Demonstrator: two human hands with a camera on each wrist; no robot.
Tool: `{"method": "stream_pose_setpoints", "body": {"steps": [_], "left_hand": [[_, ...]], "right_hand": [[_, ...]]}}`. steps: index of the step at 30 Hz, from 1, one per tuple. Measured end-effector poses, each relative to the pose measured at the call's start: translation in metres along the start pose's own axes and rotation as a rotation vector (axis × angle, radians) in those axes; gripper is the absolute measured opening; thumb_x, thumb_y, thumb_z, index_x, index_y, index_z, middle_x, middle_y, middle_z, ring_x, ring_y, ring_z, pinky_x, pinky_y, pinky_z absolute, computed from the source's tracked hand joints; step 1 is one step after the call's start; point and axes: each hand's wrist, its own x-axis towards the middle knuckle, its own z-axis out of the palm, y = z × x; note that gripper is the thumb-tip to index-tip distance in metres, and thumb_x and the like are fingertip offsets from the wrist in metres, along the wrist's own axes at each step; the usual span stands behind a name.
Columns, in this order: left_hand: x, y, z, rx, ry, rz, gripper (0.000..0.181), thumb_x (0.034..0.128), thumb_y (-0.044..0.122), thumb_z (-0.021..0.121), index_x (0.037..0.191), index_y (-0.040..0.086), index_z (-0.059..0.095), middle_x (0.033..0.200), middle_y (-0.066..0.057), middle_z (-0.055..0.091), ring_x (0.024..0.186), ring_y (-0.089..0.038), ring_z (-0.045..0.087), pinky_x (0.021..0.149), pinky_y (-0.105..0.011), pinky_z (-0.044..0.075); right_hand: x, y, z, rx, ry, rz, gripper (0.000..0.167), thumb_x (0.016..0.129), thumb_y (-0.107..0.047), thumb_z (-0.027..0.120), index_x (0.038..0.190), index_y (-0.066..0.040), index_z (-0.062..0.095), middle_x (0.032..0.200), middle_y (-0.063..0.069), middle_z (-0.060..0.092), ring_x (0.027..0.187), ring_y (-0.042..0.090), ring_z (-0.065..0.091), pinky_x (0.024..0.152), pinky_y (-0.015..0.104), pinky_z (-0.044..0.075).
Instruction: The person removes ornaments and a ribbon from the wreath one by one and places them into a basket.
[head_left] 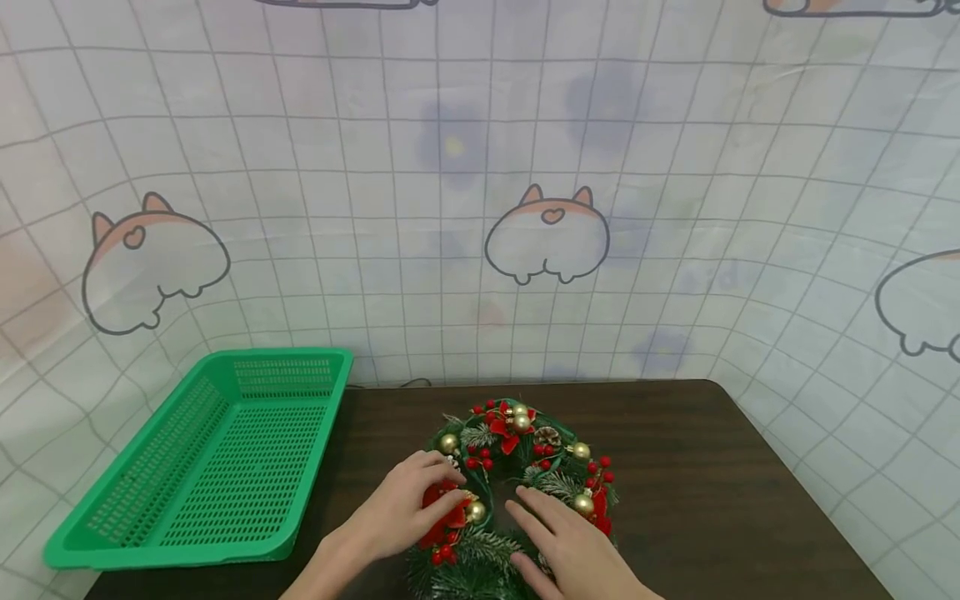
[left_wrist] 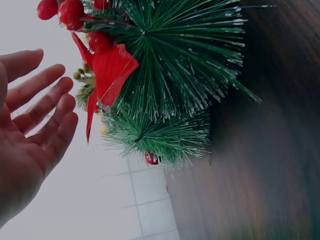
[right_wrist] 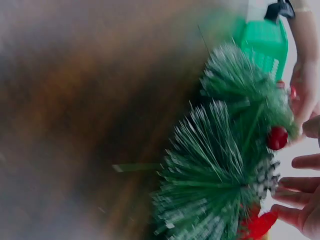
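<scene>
White gridded cloth, printed with cartoon corgi rears, is seen at the back, and a dark wood-look table is set in front of it. Everything can be placed off the green basket, honestly. To the right of the basket and a bit apart from it, the Christmas wreath is set on the table, and it's pretty loaded: gold baubles, red berries, red flowers and a pinecone are all worked into the frosted greenery. The left hand is held over the side nearer the basket, fingers loosely bent and relaxed, nothing grasped. Over the side farther from the basket, the right hand is held with fingers spread and fairly straight, nothing clenched there either. Whether the greenery is actually touched by any fingertips can't be told. Some dark cord can also be spotted just right of the basket's far end.
</scene>
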Motion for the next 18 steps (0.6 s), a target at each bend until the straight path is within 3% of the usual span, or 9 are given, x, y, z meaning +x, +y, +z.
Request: {"method": "stream_pose_setpoints", "body": {"steps": [11, 18], "left_hand": [[0.003, 0.001, 0.005, -0.017, -0.039, 0.049, 0.013, 0.1037, 0.022, 0.066, 0.109, 0.015, 0.075, 0.108, 0.009, 0.069, 0.100, -0.012, 0.062, 0.085, -0.036, 0.055], [0.006, -0.001, 0.005, -0.083, -0.130, 0.041, 0.018, 0.1059, 0.024, 0.062, 0.115, 0.015, 0.075, 0.110, 0.011, 0.069, 0.102, -0.009, 0.064, 0.089, -0.033, 0.055]], "right_hand": [[-0.017, -0.007, 0.015, -0.095, -0.162, 0.006, 0.050, 0.109, -0.038, 0.052, 0.143, -0.002, 0.060, 0.141, 0.012, 0.062, 0.126, 0.024, 0.061, 0.096, 0.042, 0.056], [-0.024, -0.003, 0.022, -0.164, -0.137, -0.051, 0.051, 0.108, -0.038, 0.055, 0.144, -0.002, 0.059, 0.143, 0.012, 0.060, 0.129, 0.024, 0.059, 0.098, 0.041, 0.054]]}}
